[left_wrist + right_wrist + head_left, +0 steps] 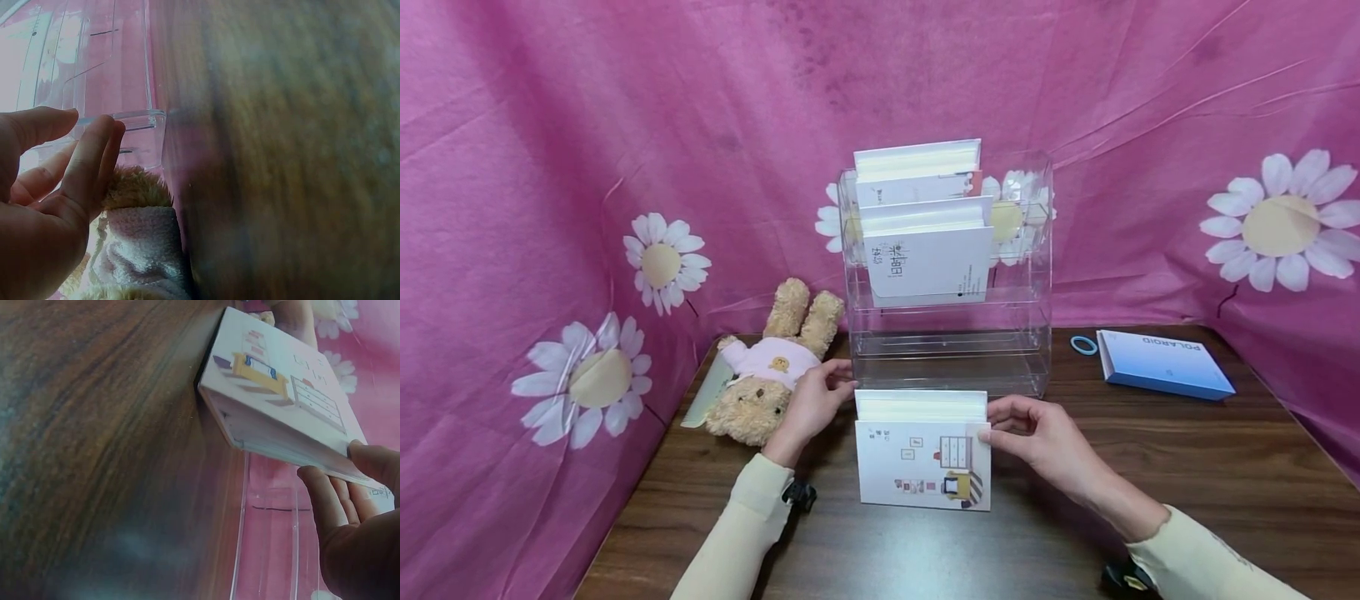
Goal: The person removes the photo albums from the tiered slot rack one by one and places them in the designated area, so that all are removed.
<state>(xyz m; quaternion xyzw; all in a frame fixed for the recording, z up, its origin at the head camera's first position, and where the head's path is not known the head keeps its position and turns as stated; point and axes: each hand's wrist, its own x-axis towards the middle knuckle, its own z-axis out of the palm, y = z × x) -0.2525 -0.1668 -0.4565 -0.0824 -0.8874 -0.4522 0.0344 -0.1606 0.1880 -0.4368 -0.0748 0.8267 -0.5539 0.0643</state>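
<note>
A white photo album (922, 462) with a drawn room on its cover stands upright on the table. My right hand (1037, 433) pinches its right edge, thumb on the front cover and fingers behind. In the right wrist view, the album (275, 381) tilts across the picture with its page edges showing. My left hand (820, 402) is at the lower left corner of a clear acrylic rack (951, 343), fingers extended. In the left wrist view, its fingertips (103, 125) overlap the rack's edge (140, 115); firm contact is hard to tell. Two more albums (928, 258) stand in the rack's upper tiers.
A teddy bear (775, 367) in a pink top lies left of the rack, partly over a pale green flat item (706, 396). At the right lie a blue Polaroid box (1165, 362) and a blue ring (1083, 345). Pink flowered cloth (760, 125) hangs behind the wooden table (917, 550).
</note>
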